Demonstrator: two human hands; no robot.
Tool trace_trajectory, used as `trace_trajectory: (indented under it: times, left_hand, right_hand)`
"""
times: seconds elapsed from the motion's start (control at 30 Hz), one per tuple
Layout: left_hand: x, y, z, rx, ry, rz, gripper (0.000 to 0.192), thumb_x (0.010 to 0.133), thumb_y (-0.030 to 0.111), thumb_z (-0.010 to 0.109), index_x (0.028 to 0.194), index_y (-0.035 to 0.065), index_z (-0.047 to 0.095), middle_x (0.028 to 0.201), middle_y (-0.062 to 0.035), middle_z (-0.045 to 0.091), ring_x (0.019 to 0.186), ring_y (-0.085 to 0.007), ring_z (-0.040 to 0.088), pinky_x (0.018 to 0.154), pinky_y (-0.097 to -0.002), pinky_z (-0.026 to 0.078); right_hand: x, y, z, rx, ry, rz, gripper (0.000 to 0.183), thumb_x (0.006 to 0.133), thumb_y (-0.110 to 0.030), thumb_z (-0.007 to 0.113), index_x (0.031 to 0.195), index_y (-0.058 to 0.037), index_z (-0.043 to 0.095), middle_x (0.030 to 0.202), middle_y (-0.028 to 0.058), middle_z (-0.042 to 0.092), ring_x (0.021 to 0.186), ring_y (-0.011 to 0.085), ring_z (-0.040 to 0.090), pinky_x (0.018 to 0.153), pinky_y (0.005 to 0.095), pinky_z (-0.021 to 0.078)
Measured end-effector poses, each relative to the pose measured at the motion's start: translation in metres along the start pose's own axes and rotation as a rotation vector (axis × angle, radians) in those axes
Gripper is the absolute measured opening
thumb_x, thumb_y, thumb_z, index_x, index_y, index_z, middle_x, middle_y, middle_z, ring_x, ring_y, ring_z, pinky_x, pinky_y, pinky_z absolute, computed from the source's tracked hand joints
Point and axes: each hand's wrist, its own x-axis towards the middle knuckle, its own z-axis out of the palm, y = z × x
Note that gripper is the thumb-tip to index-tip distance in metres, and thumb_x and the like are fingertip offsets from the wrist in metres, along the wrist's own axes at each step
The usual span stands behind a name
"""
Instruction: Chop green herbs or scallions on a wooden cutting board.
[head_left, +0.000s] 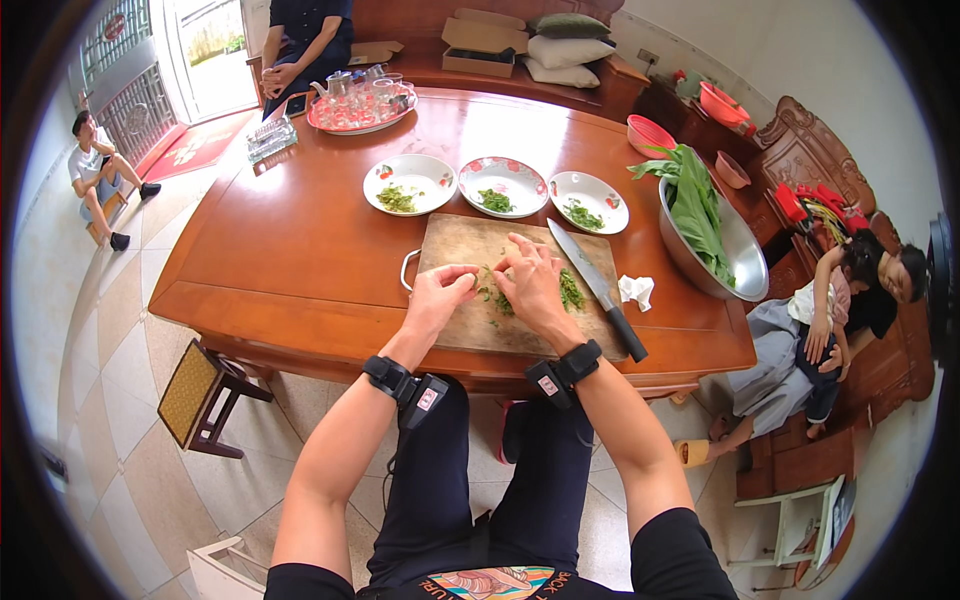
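My left hand (442, 292) is over the left part of a wooden cutting board (457, 240), thumb and forefinger pinched on a small bit of greens (475, 282). Fingers apart, my right hand (531, 281) hovers over or touches the middle of the board and seems to hold nothing. Chopped green leaves (571, 291) lie beside and partly beneath it. A kitchen knife (589, 270) with a black handle rests along the board's right side, its handle towards me. Beyond the board are three plates, a left (431, 169), a middle (517, 171) and a right one (600, 187), each with chopped greens.
At the right, a steel basin (750, 259) holds long green leaves (694, 210). Crumpled tissue (636, 291) lies by the knife. A tray (360, 129) of glasses and a glass ashtray (271, 139) stand at the back left. Other people sit around the room. A stool (191, 394) stands left.
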Motion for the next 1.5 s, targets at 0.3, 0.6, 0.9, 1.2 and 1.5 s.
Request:
trace_trajectory:
  times: [0.3, 0.6, 0.9, 1.2, 1.5]
  left_hand:
    - [-0.001, 0.004, -0.004, 0.16, -0.012, 0.027, 0.04, 0.097, 0.017, 0.071, 0.129, -0.0057, 0.064, 0.105, -0.0071, 0.072, 0.092, -0.009, 0.066, 0.082, -0.023, 0.053]
    - [0.001, 0.0, -0.006, 0.134, -0.077, 0.007, 0.022, 0.1, 0.016, 0.068, 0.108, -0.0037, 0.069, 0.1, -0.0063, 0.071, 0.089, -0.0103, 0.067, 0.083, -0.025, 0.056]
    - [0.002, 0.0, -0.002, 0.091, -0.017, 0.002, 0.021, 0.101, 0.013, 0.065, 0.109, -0.0053, 0.069, 0.099, -0.0076, 0.071, 0.09, -0.0145, 0.069, 0.086, -0.0277, 0.059]
    - [-0.004, 0.011, -0.01, -0.07, -0.202, -0.101, 0.031, 0.102, 0.02, 0.064, 0.12, -0.005, 0.066, 0.113, -0.008, 0.069, 0.104, -0.0151, 0.067, 0.094, -0.0296, 0.057]
    - [-0.004, 0.014, -0.005, -0.218, -0.268, -0.195, 0.028, 0.1, 0.022, 0.067, 0.118, 0.0006, 0.068, 0.113, -0.0053, 0.069, 0.103, -0.0148, 0.067, 0.096, -0.0285, 0.055]
  right_hand:
    - [0.0, -0.007, -0.016, 0.257, -0.046, 0.028, 0.016, 0.089, -0.023, 0.072, 0.093, -0.0084, 0.076, 0.145, 0.0122, 0.056, 0.126, 0.0358, 0.05, 0.103, 0.0514, 0.0375]
    - [-0.002, -0.017, -0.018, 0.25, -0.1, -0.016, 0.019, 0.091, -0.021, 0.07, 0.096, -0.0035, 0.075, 0.142, 0.0163, 0.058, 0.127, 0.0387, 0.053, 0.107, 0.0488, 0.0417]
    - [-0.005, 0.001, -0.021, 0.447, -0.084, 0.101, 0.019, 0.092, -0.022, 0.07, 0.096, -0.004, 0.075, 0.141, 0.016, 0.059, 0.126, 0.0371, 0.053, 0.108, 0.0492, 0.0387]
    - [0.0, -0.011, -0.028, 0.633, -0.081, 0.06, 0.022, 0.089, -0.021, 0.072, 0.095, -0.0005, 0.078, 0.133, 0.0254, 0.064, 0.122, 0.0366, 0.062, 0.101, 0.0435, 0.0487]
    - [0.0, -0.016, -0.025, 0.719, -0.09, 0.037, 0.022, 0.093, -0.019, 0.069, 0.102, -0.0009, 0.078, 0.135, 0.0239, 0.063, 0.12, 0.0341, 0.064, 0.098, 0.0434, 0.0504]
